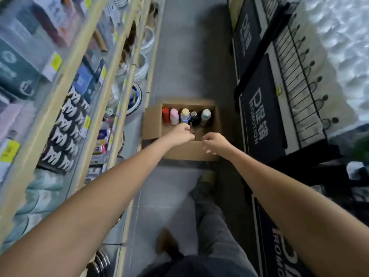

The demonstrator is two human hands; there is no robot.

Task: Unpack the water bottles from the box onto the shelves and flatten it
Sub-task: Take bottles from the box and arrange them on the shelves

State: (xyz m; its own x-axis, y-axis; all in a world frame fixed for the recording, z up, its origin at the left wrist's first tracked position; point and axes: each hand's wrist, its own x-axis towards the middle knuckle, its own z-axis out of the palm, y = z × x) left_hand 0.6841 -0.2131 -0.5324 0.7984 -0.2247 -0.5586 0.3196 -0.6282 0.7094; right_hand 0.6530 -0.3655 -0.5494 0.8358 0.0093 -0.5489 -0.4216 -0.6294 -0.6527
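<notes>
An open cardboard box [152, 124] sits on the grey floor of a shop aisle. Several water bottles stand in a row along its far side: a red one [165, 114], a pink one [174, 116], a yellow-capped blue one [185, 115], a dark one [194, 117] and a white one [206, 116]. My left hand [181, 133] hovers over the box's near part with its fingers curled in. My right hand [213, 142] is beside it, above the box's near flap [185, 151], fingers bent and loosely apart. Neither hand visibly holds anything.
Wooden shelves [111, 124] packed with boxed goods, bowls and small bottles run along the left. A dark promotion display [259, 120] with a wire rack [299, 76] stands on the right. My legs and shoes [207, 176] are just behind the box on the narrow floor.
</notes>
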